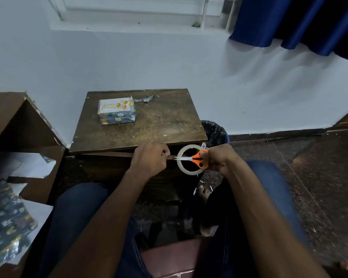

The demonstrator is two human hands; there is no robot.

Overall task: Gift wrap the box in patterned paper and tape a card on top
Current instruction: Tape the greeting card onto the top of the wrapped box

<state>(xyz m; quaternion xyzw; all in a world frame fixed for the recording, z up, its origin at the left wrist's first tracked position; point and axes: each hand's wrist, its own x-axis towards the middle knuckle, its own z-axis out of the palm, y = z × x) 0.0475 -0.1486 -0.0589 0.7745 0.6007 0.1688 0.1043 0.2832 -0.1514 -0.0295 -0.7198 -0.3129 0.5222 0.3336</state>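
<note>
Your left hand (150, 157) is just off the near edge of the desk (159, 125), its fingers curled and pinching the free end of a strip of tape (171, 156) pulled out from the roll (189, 160). The strip runs level from that pinch to the roll, which hangs in the air beside the desk's near right corner.

Your right hand (219, 157) grips the orange-handled scissors (197, 158), fingers through the loops. The blades point left across the hole of the roll, their tips at the strip just right of your left fingers. Whether your right hand also carries the roll you cannot tell from here; the roll sits right against it.

The box (117, 112) stands far back on the left part of the desk, well apart from both hands. It is covered in blue paper with small animal figures, and the card (114, 106) with gold balloons and "Happy Birthday" lies flat on its top. A thin scrap (146, 99) of the same paper lies behind the box near the far edge.

A sheet (6, 223) of the patterned paper lies at your left, off the desk. A bin (216, 131) lined with black plastic stands by the desk's right side.
</note>
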